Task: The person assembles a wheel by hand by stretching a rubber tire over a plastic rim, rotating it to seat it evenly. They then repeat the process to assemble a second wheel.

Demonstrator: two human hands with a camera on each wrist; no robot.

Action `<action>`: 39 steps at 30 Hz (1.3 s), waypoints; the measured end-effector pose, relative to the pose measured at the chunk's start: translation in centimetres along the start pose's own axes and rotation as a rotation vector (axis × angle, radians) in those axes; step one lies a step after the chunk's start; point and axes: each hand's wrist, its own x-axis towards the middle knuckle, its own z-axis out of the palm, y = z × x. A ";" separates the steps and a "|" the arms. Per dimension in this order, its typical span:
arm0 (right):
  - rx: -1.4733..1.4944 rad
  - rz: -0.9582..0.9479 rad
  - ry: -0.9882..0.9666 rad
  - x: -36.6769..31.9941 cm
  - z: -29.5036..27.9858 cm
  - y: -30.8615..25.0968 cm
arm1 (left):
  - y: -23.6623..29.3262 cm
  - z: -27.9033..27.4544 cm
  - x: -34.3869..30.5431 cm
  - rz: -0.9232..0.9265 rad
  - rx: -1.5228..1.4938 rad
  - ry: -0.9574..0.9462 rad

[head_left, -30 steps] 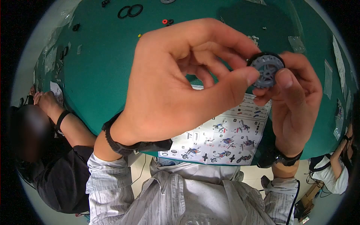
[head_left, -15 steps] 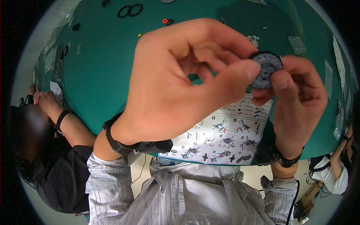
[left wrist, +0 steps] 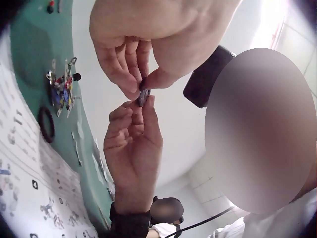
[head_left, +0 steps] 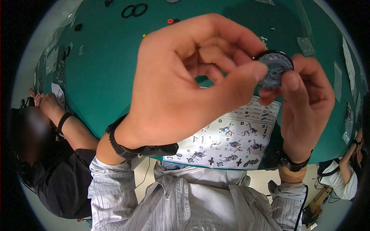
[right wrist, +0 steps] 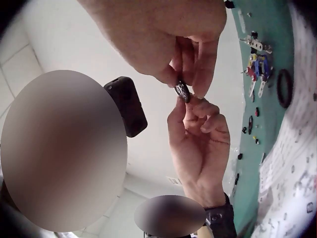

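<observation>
A small grey spoked wheel (head_left: 275, 71) with a black ring along its upper edge is held up between both hands in the head view. My left hand (head_left: 185, 84) pinches its left side between thumb and index finger. Thumb and fingers of my right hand (head_left: 306, 104) pinch its right side. Both wrist views show the wheel (left wrist: 143, 97) nearly edge-on, the fingertips of the two hands close together on it. The wheel (right wrist: 182, 91) hides part of the fingers behind it.
Below the hands a printed instruction sheet (head_left: 227, 144) lies on the green table (head_left: 104, 73). Two black rings (head_left: 134, 10), a red piece (head_left: 170, 21) and plastic bags (head_left: 305, 46) lie farther back. A partly built colourful model (right wrist: 258, 67) stands on the table. Other people sit at both sides.
Against the earlier frames, the wheel has shifted and tilted slightly between the fingertips. Both hands keep their pinch and have moved only a little.
</observation>
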 end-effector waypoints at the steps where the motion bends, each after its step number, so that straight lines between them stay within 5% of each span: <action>1: -0.003 0.023 0.012 -0.1 0.3 -0.2 | 0.1 -0.2 0.0 -0.009 -0.008 -0.010; 39: -0.020 0.056 0.081 0.5 1.2 -0.1 | -0.5 -0.4 0.3 -0.083 -0.031 -0.060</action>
